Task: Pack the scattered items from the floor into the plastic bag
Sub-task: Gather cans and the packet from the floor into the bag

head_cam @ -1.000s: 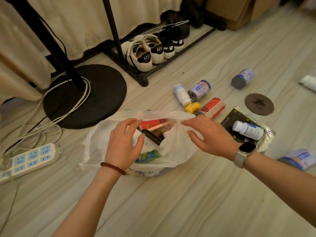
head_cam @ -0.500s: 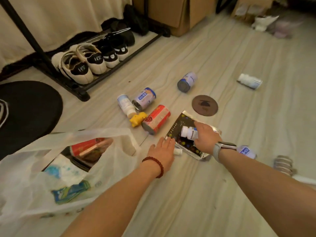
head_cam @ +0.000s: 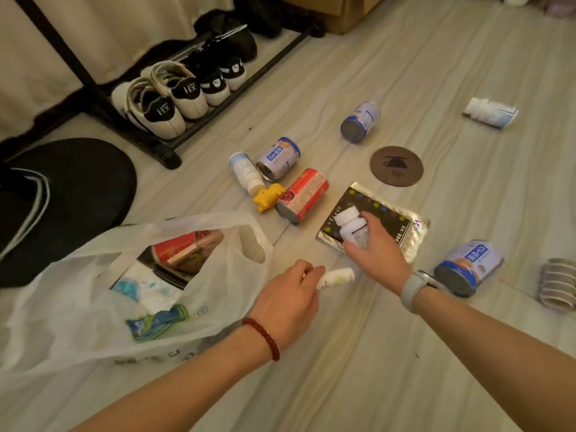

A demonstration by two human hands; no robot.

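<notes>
Both hands are loaded: right hand point(head_cam: 378, 247) wraps a white pill bottle point(head_cam: 352, 226), cap pointing up-left, held just above the dark foil packet point(head_cam: 402, 226); left hand point(head_cam: 293, 291) pinches a small white tube point(head_cam: 338, 277) at its near end, the tube's long axis running out to the right toward my other wrist. Plastic bag point(head_cam: 93, 310) lies slumped on the floor to my left w/ its mouth point(head_cam: 193, 241) gaping up and toward the middle, boxes and sachets already inside. Key relation, I reckon: the mouth sits left of both hands, and the left hand is much nearer, just beside the handle loop, so the tube prob goes in first; the right has to cross over the left forearm or wait.

Not yet packed, farther out on the floor: red can point(head_cam: 302, 196), yellow toy point(head_cam: 268, 198), blue-label can point(head_cam: 279, 159) touching a white bottle point(head_cam: 246, 173), another can point(head_cam: 360, 121) beyond, one more can point(head_cam: 467, 266) by my right wrist, brown coaster point(head_cam: 396, 166), white bottle far right point(head_cam: 489, 113).
</notes>
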